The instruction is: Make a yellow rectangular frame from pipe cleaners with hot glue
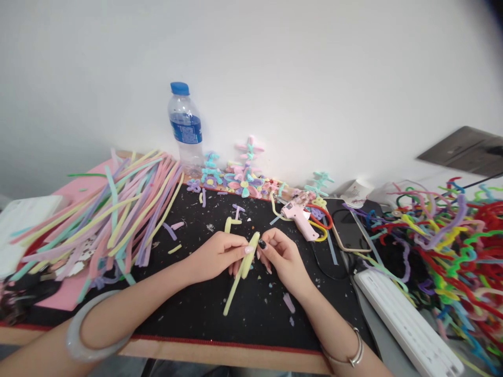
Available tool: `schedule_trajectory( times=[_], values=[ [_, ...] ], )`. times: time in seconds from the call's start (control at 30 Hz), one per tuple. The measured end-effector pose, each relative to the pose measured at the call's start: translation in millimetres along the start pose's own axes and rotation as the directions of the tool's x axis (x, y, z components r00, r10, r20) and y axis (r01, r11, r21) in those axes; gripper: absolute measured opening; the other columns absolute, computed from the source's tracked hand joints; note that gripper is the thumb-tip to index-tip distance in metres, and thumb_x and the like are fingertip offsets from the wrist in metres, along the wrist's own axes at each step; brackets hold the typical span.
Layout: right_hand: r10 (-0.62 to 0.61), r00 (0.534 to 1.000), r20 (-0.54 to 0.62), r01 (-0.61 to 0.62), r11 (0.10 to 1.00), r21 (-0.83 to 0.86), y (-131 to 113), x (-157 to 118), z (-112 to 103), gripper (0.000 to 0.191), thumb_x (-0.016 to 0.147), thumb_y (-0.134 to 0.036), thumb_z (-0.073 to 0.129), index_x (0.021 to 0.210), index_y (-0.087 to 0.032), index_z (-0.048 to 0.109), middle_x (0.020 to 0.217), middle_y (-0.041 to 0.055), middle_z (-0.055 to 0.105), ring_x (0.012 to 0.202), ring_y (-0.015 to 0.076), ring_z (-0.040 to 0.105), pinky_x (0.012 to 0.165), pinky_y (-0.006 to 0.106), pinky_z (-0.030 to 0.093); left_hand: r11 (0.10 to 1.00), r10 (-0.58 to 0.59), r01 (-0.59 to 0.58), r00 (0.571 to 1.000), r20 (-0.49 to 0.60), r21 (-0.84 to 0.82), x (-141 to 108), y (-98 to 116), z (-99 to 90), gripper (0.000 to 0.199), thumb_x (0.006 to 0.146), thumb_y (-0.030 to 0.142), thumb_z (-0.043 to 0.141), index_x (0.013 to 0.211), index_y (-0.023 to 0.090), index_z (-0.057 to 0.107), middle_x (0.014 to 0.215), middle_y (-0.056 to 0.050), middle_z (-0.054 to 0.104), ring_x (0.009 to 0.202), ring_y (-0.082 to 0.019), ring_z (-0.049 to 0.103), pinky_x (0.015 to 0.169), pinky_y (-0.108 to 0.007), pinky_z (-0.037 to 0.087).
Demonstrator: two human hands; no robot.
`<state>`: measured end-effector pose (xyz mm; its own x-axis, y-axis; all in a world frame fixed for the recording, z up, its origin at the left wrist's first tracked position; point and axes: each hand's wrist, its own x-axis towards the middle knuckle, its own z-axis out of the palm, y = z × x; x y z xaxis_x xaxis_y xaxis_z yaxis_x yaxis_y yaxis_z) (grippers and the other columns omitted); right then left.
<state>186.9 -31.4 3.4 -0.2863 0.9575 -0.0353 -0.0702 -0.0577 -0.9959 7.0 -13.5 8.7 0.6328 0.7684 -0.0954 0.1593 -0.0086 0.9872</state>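
Observation:
My left hand [226, 252] pinches a pale yellow fuzzy stem [247, 266], which is folded at the top with one long end hanging down toward the front edge. My right hand [277, 251] is at the stem's right side, thumb and index finger drawn together near its upper part; whether they grip it is hard to make out. Just behind my left hand, a short yellow piece [228, 225] lies on the black mat [188, 309], with a small purple piece [238, 210] beyond it.
Pastel stems [129, 209] are heaped at left. Finished fuzzy flowers [244, 186] and a water bottle [186, 125] stand at the back. Right of centre lie a pink glue gun [301, 217], a phone [351, 230], a power strip [404, 319] and tangled bright stems [463, 262].

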Motion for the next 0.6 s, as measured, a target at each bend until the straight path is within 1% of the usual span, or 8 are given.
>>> schedule_trajectory(
  times=[0.13, 0.2, 0.27, 0.33, 0.43, 0.53, 0.6],
  values=[
    [0.021, 0.998, 0.054, -0.021, 1.0, 0.006, -1.7, 0.1, 0.9, 0.021, 0.079, -0.037, 0.063, 0.081, -0.018, 0.053, 0.061, -0.005, 0.049, 0.045, 0.0061, 0.038, 0.04, 0.018, 0.03, 0.999, 0.008, -0.01, 0.999, 0.041, 0.05, -0.4, -2.8, 0.1, 0.036, 0.09, 0.038, 0.042, 0.068, 0.015, 0.057, 0.055, 0.0, 0.059, 0.048, -0.011, 0.056, 0.049, -0.02, 0.044],
    [0.025, 0.998, 0.053, -0.025, 1.0, 0.001, -1.8, -0.4, 0.7, 0.021, 0.08, -0.036, 0.061, 0.079, -0.018, 0.052, 0.059, -0.0054, 0.048, 0.044, 0.0062, 0.037, 0.04, 0.018, 0.029, 0.997, 0.01, -0.013, 0.999, 0.045, 0.075, -0.6, -3.2, 0.0, 0.034, 0.091, 0.037, 0.041, 0.071, 0.015, 0.057, 0.056, 0.0, 0.059, 0.048, -0.011, 0.056, 0.049, -0.02, 0.044],
    [0.002, 1.0, -0.004, -0.002, 1.0, 0.007, -1.0, -0.9, -0.6, 0.02, 0.081, -0.036, 0.06, 0.08, -0.019, 0.05, 0.06, -0.0058, 0.047, 0.044, 0.0063, 0.037, 0.039, 0.018, 0.03, 0.997, 0.004, -0.006, 1.0, 0.03, 0.077, -0.7, -2.4, -0.3, 0.028, 0.089, 0.036, 0.044, 0.079, 0.015, 0.06, 0.057, 0.002, 0.058, 0.048, -0.01, 0.056, 0.049, -0.02, 0.044],
    [-0.043, 0.995, -0.086, 0.045, 0.999, 0.012, 0.2, -1.0, -2.7, 0.018, 0.082, -0.035, 0.058, 0.081, -0.02, 0.049, 0.061, -0.006, 0.046, 0.044, 0.0064, 0.038, 0.039, 0.018, 0.03, 0.998, -0.011, 0.01, 1.0, 0.014, 0.069, -0.6, -1.1, -0.6, 0.022, 0.087, 0.034, 0.049, 0.086, 0.016, 0.062, 0.057, 0.003, 0.056, 0.048, -0.01, 0.055, 0.048, -0.019, 0.045],
    [-0.096, 0.979, -0.177, 0.098, 0.995, 0.0, 1.1, -0.2, -5.9, 0.013, 0.084, -0.031, 0.056, 0.083, -0.021, 0.049, 0.059, -0.0069, 0.044, 0.044, 0.0067, 0.038, 0.04, 0.018, 0.03, 0.997, -0.04, 0.04, 0.999, 0.01, 0.06, -0.3, -0.6, -0.3, 0.019, 0.084, 0.031, 0.053, 0.09, 0.015, 0.062, 0.062, 0.003, 0.056, 0.048, -0.009, 0.055, 0.048, -0.02, 0.045],
    [-0.1, 0.974, -0.202, 0.096, 0.995, -0.028, 0.1, 0.3, -6.7, 0.011, 0.084, -0.03, 0.055, 0.086, -0.021, 0.05, 0.057, -0.0073, 0.043, 0.043, 0.0069, 0.037, 0.041, 0.019, 0.029, 0.999, -0.048, 0.048, 0.999, 0.002, 0.021, 0.3, -2.5, 1.0, 0.021, 0.083, 0.031, 0.054, 0.098, 0.016, 0.059, 0.077, 0.0, 0.06, 0.048, -0.008, 0.055, 0.047, -0.02, 0.045],
    [-0.092, 0.983, -0.162, 0.082, 0.994, -0.067, -0.8, -0.1, -5.2, 0.011, 0.084, -0.03, 0.055, 0.088, -0.02, 0.053, 0.061, -0.0054, 0.047, 0.047, 0.0075, 0.039, 0.044, 0.02, 0.031, 0.999, -0.036, 0.036, 0.999, -0.013, -0.023, 0.9, -3.5, 1.8, 0.025, 0.083, 0.032, 0.055, 0.104, 0.017, 0.055, 0.088, -0.003, 0.061, 0.049, -0.008, 0.055, 0.046, -0.02, 0.045]
  ],
)
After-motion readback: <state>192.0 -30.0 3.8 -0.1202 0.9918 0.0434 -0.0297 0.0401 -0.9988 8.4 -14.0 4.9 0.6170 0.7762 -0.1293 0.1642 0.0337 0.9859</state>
